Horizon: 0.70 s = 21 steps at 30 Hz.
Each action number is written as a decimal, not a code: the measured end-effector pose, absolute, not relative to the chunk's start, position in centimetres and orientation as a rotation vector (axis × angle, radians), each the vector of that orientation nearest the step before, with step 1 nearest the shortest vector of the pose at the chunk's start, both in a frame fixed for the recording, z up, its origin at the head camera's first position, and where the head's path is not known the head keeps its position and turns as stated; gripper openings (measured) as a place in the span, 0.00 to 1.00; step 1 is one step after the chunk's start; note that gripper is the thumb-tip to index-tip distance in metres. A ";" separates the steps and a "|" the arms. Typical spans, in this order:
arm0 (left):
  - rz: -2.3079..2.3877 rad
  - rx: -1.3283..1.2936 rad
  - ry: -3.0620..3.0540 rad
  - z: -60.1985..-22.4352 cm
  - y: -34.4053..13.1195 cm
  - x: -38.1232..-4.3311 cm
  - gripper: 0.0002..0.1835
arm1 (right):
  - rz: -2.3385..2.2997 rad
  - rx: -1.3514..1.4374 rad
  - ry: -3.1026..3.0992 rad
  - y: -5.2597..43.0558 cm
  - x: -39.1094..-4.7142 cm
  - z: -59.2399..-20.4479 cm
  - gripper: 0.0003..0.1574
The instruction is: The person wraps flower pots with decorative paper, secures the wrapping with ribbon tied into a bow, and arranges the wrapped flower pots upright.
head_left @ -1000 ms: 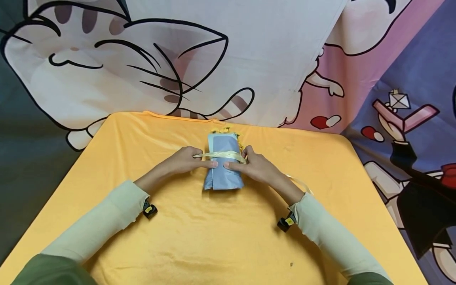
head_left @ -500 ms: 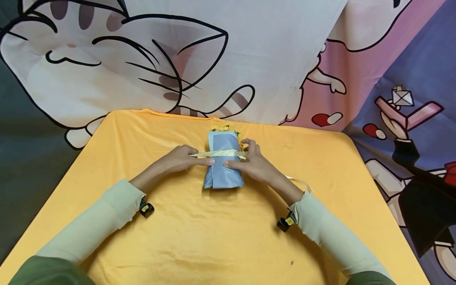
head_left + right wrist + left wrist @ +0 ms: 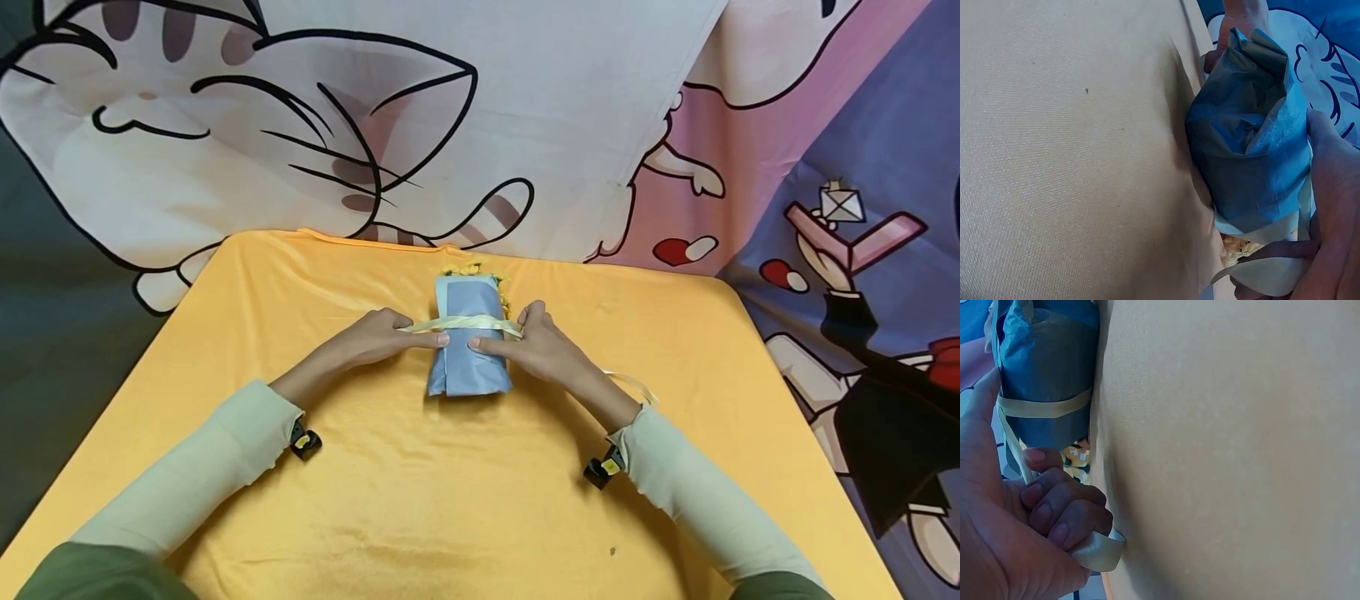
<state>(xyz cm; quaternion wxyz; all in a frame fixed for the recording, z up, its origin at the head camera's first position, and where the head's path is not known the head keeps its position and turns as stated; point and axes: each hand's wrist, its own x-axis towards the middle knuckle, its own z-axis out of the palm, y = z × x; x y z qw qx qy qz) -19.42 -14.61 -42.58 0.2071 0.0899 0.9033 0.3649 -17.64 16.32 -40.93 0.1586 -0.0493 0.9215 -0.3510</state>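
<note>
Left hand (image 3: 375, 336) and right hand (image 3: 546, 346) both gripping one cream ribbon (image 3: 471, 322) round one blue-wrapped bouquet (image 3: 474, 372), near far edge of worktop (image 3: 420, 500); yellow flowers (image 3: 471, 269) mostly hidden, uncountable.

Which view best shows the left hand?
Left wrist: the left hand is large there, fingers plainly curled around the ribbon. Head shows it smaller, from above, thumb against the blue bundle; right wrist shows only part, beyond the bundle.

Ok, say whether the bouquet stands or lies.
Lying: the bouquet stretches lengthwise along the yellow tablecloth, yellow flowers at its far end.
</note>
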 end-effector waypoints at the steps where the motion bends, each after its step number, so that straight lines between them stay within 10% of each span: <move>1: 1.014 0.249 2.517 -42.6 -14.7 -19.4 0.38 | -1.006 -0.139 2.623 16.3 -17.6 -40.9 0.64; 21: 1.007 0.242 2.611 -42.3 -18.6 -19.3 0.41 | -0.937 -0.039 2.483 16.4 -17.6 -40.3 0.64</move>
